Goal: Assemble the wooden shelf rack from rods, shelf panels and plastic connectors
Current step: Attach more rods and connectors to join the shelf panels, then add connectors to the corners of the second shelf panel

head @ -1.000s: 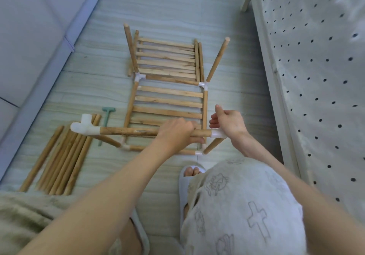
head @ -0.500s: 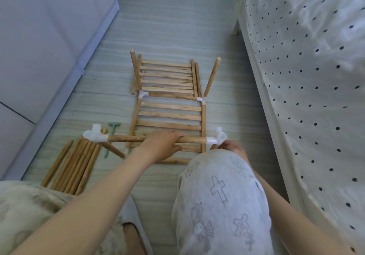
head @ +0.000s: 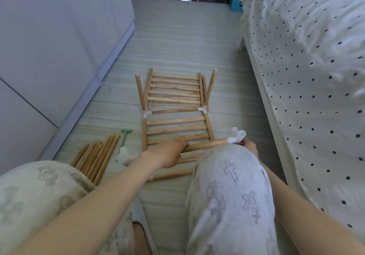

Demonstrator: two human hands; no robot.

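Head view shows the half-built rack (head: 175, 116) flat on the floor (head: 177, 43), two posts sticking up at its far end; spare rods (head: 94, 156) lie well to its left. Nearer, a rod (head: 205, 146) crosses the rack's near end; the left hand (head: 168, 150) wraps its middle, while the right hand (head: 249, 147) (half hidden behind the knee (head: 227, 167)) grips beneath the connector (head: 237, 137) on its right end. Judged risk: pushing at a slant could jam the connector or pop the rack's joints loose, since nothing braces them.
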